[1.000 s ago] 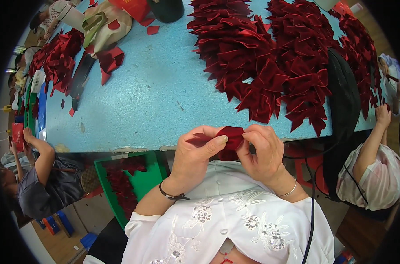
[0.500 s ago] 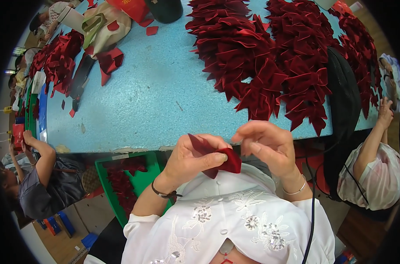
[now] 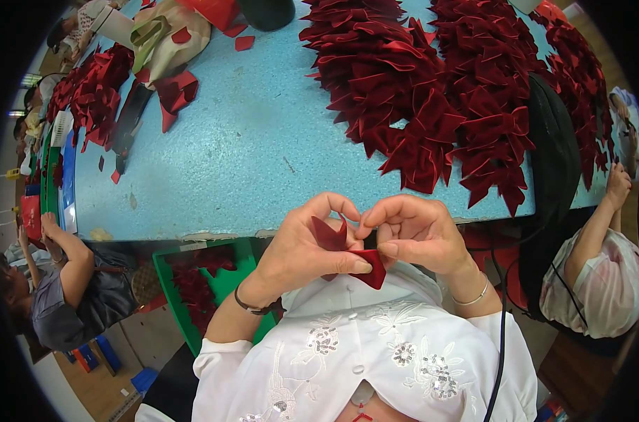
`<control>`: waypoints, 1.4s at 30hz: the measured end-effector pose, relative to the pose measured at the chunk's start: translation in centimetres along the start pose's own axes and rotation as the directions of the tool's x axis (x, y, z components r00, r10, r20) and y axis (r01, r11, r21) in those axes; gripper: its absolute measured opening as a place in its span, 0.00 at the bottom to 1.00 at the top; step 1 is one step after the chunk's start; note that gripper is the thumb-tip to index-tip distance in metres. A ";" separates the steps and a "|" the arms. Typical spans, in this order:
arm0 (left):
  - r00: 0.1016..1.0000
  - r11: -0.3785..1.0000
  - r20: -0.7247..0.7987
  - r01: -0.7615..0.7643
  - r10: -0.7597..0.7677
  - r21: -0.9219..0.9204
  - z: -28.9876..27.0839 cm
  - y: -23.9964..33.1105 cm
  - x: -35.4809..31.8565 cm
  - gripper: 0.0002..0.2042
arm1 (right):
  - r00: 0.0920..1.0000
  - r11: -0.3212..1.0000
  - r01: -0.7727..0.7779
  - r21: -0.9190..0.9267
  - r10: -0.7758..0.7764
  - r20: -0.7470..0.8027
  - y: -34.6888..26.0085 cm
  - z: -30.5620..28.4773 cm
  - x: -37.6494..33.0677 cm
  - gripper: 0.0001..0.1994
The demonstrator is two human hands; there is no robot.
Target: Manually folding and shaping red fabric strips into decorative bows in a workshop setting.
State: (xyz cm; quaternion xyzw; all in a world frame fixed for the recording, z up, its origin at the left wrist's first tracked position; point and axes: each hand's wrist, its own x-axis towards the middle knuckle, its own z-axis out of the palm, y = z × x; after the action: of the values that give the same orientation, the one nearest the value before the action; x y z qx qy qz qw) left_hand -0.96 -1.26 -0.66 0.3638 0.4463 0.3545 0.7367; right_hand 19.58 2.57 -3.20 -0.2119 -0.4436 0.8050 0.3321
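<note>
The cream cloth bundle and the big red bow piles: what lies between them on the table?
The head view shows a red packet, a dark container and small red scraps; below them in the picture, blue tabletop.

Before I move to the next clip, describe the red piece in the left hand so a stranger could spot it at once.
Follow the near edge of the blue table to its middle, above the white blouse. There the left hand pins a dark red fabric piece under its thumb, right hand alongside. Unlike the red bows heaped on the table, it is held alone in a hand.
</note>
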 end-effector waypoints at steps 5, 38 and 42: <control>1.000 0.998 0.005 0.005 -0.005 0.057 -0.5 0.3 -0.5 0.23 | 0.999 0.999 -0.033 0.010 0.032 0.039 0.4 0.5 -0.1 0.14; 0.967 0.986 0.221 0.150 -0.131 -0.071 0.1 1.5 0.5 0.32 | 0.963 0.862 -0.271 0.428 0.240 0.126 0.8 -0.1 -1.5 0.09; 0.958 0.942 0.265 0.185 -0.110 -0.280 0.1 0.9 0.5 0.32 | 0.972 0.950 -0.201 0.239 0.223 -0.071 0.7 0.8 -1.7 0.08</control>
State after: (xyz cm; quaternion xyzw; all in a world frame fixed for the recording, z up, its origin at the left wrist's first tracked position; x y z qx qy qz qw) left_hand -0.90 -0.43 0.00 0.2532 0.3183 0.3142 0.8578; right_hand 19.99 0.59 -3.34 -0.2572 -0.3053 0.8708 0.2871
